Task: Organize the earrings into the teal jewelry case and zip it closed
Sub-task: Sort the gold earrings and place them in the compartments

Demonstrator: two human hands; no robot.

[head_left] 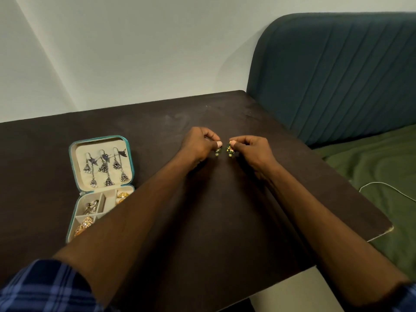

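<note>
Picking up the last loose pair, by the look of it: left hand (200, 144) pinching one small green earring (217, 151), right hand (248, 147) pinching a second green earring (230, 150), both held just above the table (157, 122), well to the right of the teal jewelry case (71, 158). Case lying open and unzipped. Counting inside it: three long silver earrings (104, 166) hanging in the lid; in the tray, silver pieces too tangled for counting, two gold pieces showing, partly hidden behind the left forearm. Next, probably, carrying both green earrings leftward to the case, dropping them in a free compartment, then folding the lid and zipping.
</note>
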